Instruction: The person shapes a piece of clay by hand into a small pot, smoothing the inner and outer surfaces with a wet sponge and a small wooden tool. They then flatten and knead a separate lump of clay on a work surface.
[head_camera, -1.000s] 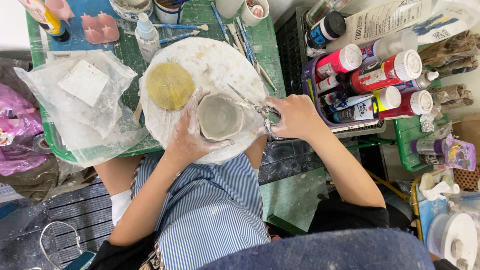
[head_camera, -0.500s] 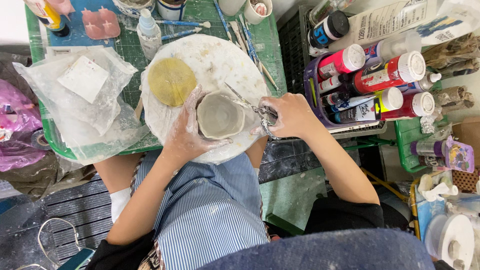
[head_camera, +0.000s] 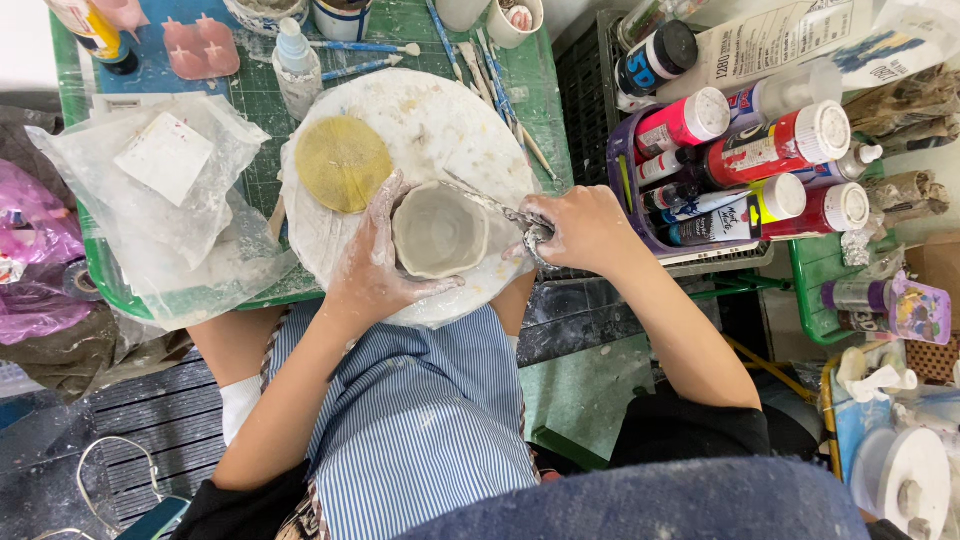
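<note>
A small grey clay cup (head_camera: 438, 230) stands on a round white board (head_camera: 430, 120) at the table's near edge. My left hand (head_camera: 370, 265), smeared with clay, cups its left side and bottom. My right hand (head_camera: 580, 228) grips a thin metal clay tool (head_camera: 495, 208) whose tip rests on the cup's upper right rim. A yellow round sponge (head_camera: 342, 163) lies on the board just left of the cup.
A clear plastic bag (head_camera: 165, 200) with a white slab lies at left on the green cutting mat (head_camera: 250, 95). Brushes (head_camera: 365, 48), a small squeeze bottle (head_camera: 295, 62) and cups sit behind. A purple basket of paint bottles (head_camera: 745, 170) stands at right.
The view has shifted slightly. Both hands stay on the cup and tool, with the tool tip still working at the cup's rim.
</note>
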